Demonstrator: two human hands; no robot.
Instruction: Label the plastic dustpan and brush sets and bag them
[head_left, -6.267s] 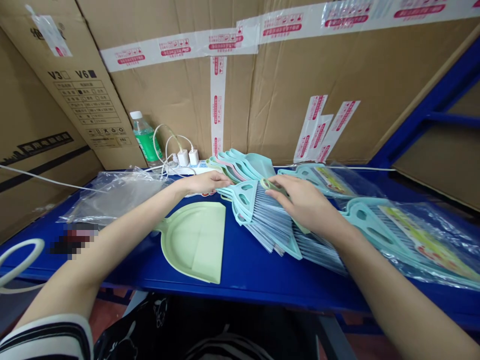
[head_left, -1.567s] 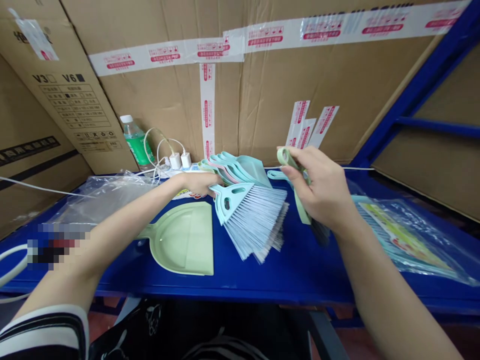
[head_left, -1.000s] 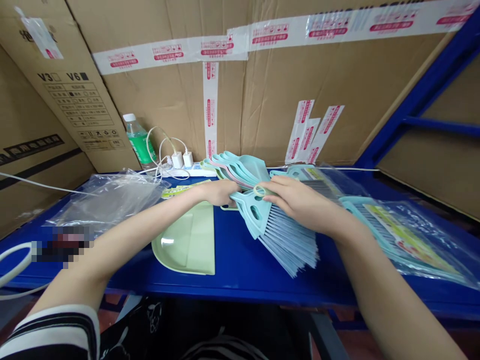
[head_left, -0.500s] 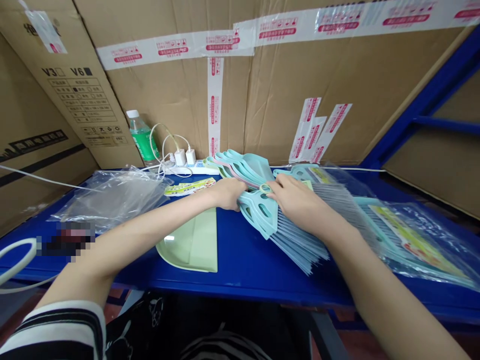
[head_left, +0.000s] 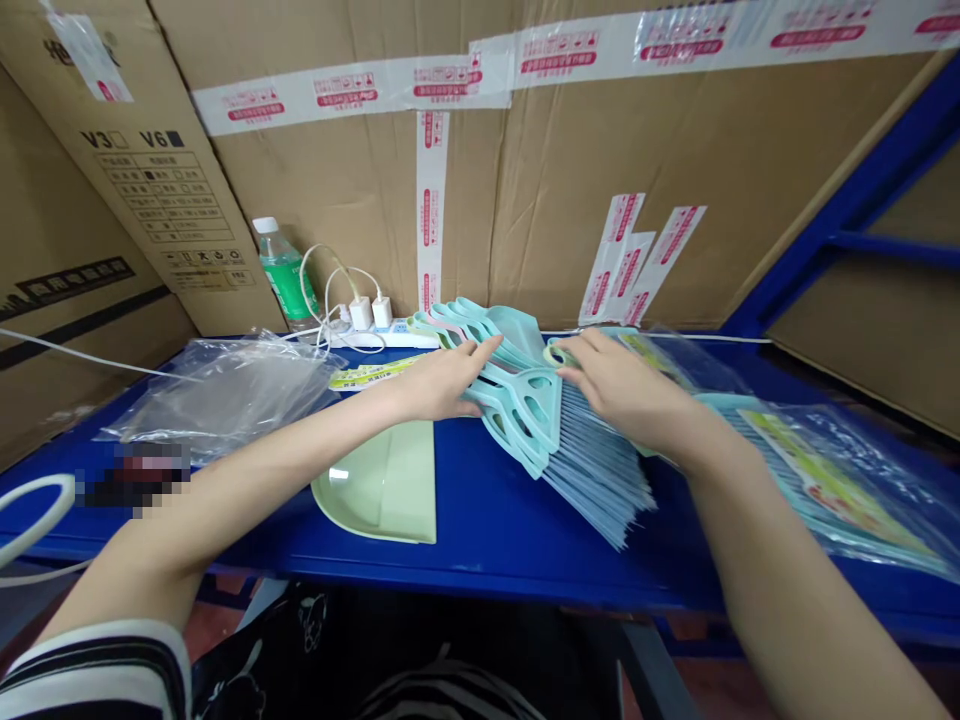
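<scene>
Backdrop: taped cardboard cartons (head_left: 675, 130) fill 12 o'clock, behind a blue steel bench (head_left: 525, 565).

Bench, 12 o'clock: a power strip (head_left: 394, 339) with two white chargers, beside a water bottle (head_left: 283, 270).

Bench, 9 o'clock: a crumpled clear plastic bag (head_left: 232, 395).

Bench, 3 o'clock: bagged brooms (head_left: 832, 480) lying flat.

Bench, centre: a fanned stack of pale blue hand brooms (head_left: 592, 465), bristles toward 5 o'clock, just before a stack of dustpans (head_left: 469, 330). A pale green dustpan (head_left: 379, 490) lies at their 8 o'clock.

Left hand (head_left: 439, 385): fingers (head_left: 476, 352) spread and flat, at the brooms' heads, pinching nothing.

Right hand (head_left: 630, 390): fingers (head_left: 592, 352) curved by a broom's ring-shaped handle end (head_left: 556, 353); pinching or not, cannot tell.
</scene>
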